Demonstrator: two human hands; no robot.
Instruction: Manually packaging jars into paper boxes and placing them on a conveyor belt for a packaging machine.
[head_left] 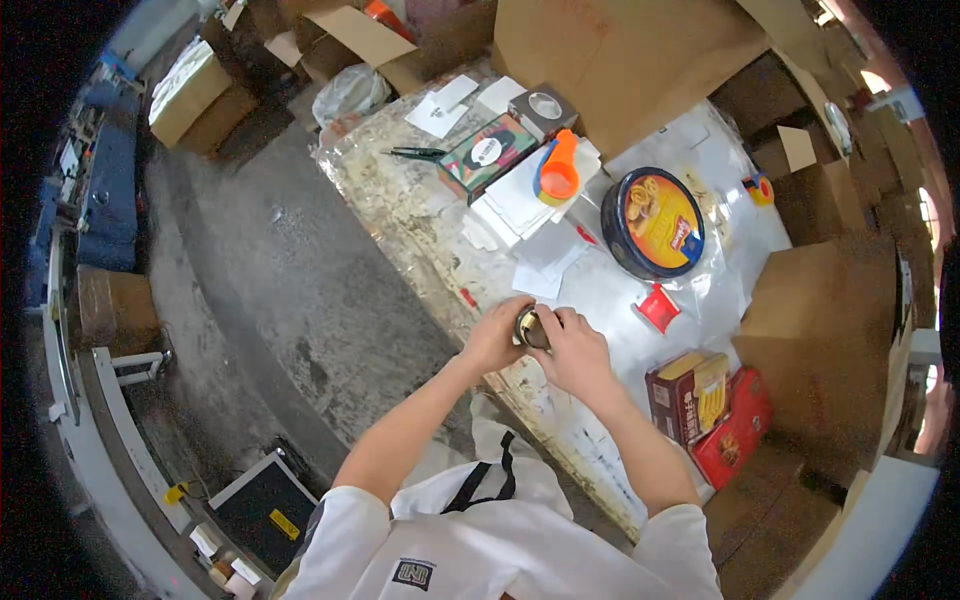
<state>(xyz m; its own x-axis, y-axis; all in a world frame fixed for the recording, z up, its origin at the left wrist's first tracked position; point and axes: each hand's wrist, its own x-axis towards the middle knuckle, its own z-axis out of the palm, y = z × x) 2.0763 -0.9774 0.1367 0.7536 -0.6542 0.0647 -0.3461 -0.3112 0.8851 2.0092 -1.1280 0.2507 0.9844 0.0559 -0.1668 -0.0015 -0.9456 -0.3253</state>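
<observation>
My left hand (496,336) and my right hand (577,353) meet over the near edge of the table (600,440). Between them they hold a small round object (533,327), dark with a pale gold part showing; its exact kind is hard to make out. The fingers of both hands curl around its sides and partly cover it. Just beyond the hands lie loose white papers (545,265). To their right is a small red packet (658,307), and behind that stands a round, dark-rimmed cookie tin (655,222) with a yellow lid.
An orange tape dispenser (560,170) rests on papers beside a green patterned box (487,153) and a grey box (543,108). A black slim tool (418,154) lies left. Snack boxes (687,397) and a red pack (735,425) sit right, near large cardboard boxes (820,345).
</observation>
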